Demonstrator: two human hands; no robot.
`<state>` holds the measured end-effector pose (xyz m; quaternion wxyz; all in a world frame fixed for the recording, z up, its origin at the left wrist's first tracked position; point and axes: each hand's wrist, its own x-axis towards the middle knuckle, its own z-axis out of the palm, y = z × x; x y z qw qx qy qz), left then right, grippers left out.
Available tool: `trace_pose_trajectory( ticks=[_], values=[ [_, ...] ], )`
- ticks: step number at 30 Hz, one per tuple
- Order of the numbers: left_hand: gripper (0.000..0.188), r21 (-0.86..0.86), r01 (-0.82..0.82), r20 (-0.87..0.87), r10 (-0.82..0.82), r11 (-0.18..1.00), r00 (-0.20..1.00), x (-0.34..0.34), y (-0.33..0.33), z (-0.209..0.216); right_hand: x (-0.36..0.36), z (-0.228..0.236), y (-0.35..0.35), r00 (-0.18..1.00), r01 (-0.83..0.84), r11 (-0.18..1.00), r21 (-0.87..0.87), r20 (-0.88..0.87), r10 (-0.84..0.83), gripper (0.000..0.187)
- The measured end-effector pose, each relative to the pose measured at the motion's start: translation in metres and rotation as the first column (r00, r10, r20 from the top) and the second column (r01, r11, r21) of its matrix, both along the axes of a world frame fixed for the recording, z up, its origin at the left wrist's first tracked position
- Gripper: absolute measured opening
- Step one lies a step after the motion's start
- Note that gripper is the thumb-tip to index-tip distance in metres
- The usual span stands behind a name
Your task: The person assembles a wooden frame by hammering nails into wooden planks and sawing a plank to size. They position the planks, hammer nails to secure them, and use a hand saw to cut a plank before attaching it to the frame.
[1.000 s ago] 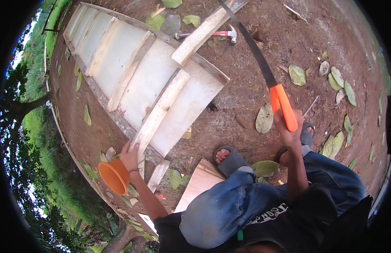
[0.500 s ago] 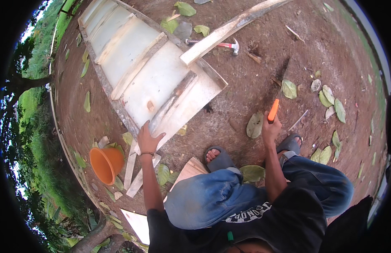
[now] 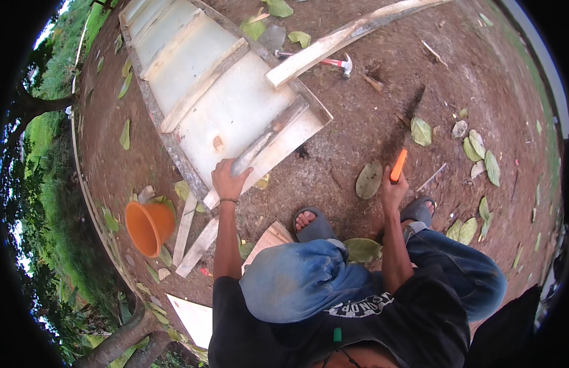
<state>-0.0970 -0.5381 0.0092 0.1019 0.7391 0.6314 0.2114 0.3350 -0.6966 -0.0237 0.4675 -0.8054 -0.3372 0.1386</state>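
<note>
In my right hand [image 3: 394,189] is a handsaw by its orange handle [image 3: 398,165], with fingers closed around it. Its dark blade [image 3: 413,103] points away from me, low over the soil, and partly blends with it. My left hand [image 3: 232,178] grips the near end of a weathered wooden strip [image 3: 275,130], thumb on one side and fingers on the other. That strip lies slantwise across the near end of a long pale panel [image 3: 235,110] framed with wood. Another wooden crosspiece [image 3: 205,86] spans the panel farther back.
A long board [image 3: 339,40] rests on the panel's far right edge. Beside it lies a hammer [image 3: 343,64]. An orange bucket [image 3: 151,228] stands at left, near wood offcuts [image 3: 197,248]. Dry leaves [image 3: 421,131] dot the soil. My sandalled feet [image 3: 313,225] are close by.
My left hand has moved from the panel's near edge onto the wooden strip. The strip has shifted away and to the right along the panel. My right hand still holds the handsaw, almost unmoved.
</note>
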Motion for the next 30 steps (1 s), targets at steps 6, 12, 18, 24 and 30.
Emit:
trace_pose_trajectory(
  ticks=[6, 12, 18, 24, 30],
  values=[
    [0.049, -0.014, -0.016, -0.028, 0.016, 1.0, 0.999, 0.006, 0.001, -0.003, 0.005, 0.0, -0.001, 1.0, -0.014, 0.999, -0.047, -0.013, 0.013, 0.028],
    [0.047, -0.058, -0.087, -0.072, 0.083, 0.995, 0.994, 0.005, -0.016, -0.01, 0.0, -0.005, 0.003, 0.995, -0.1, 0.97, -0.223, -0.022, 0.097, 0.03],
    [0.045, -0.027, -0.033, -0.024, 0.032, 0.999, 0.999, 0.003, -0.006, 0.003, 0.011, -0.037, -0.002, 0.94, -0.255, 0.877, -0.406, 0.106, 0.323, 0.053],
    [0.042, -0.008, -0.015, 0.018, 0.015, 1.0, 1.0, 0.006, -0.032, 0.011, 0.001, 0.043, 0.077, 0.754, -0.562, 0.782, -0.271, 0.222, 0.619, 0.112],
    [0.045, -0.117, -0.001, 0.077, 0.01, 0.993, 0.997, 0.007, -0.034, -0.004, -0.084, 0.097, 0.173, 0.247, -0.844, 0.379, -0.38, 0.353, 0.903, 0.1]
  ],
)
